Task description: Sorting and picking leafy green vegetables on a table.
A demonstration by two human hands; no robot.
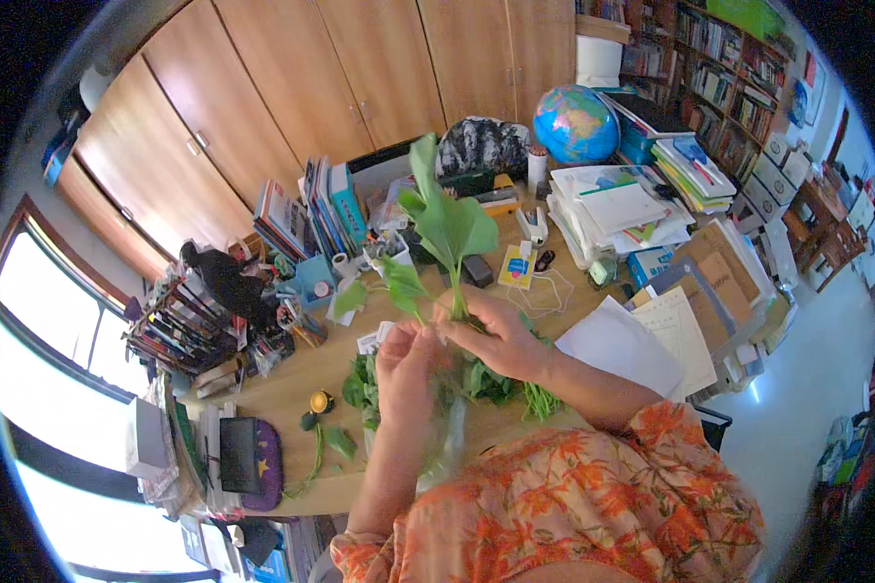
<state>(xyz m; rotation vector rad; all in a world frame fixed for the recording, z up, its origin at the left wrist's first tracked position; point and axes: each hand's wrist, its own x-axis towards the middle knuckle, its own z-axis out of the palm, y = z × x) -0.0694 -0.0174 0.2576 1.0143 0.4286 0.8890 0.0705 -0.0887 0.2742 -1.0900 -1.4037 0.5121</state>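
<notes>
Both hands meet in front of me above the wooden desk. My right hand [499, 331] grips the stems of a leafy green sprig [448, 229], whose broad leaves point away from me. My left hand [407, 361] pinches a thinner stem with a smaller leaf [402, 283] between thumb and fingertips. Below the hands lie more green leaves [361, 386], partly hidden by my wrists, and a clear plastic bag [448, 430]. A bundle of thin green stems [543, 401] rests under my right forearm. Left of my left arm lies a loose stem [317, 455] with a detached leaf [340, 442].
A round yellow-topped object [321, 401] and a black tablet-like device [238, 455] sit on the desk's left. Paper sheets [620, 346] and stacked papers [612, 211] occupy the right. A globe [576, 124], upright books [332, 204] and a pen holder [302, 324] stand farther off.
</notes>
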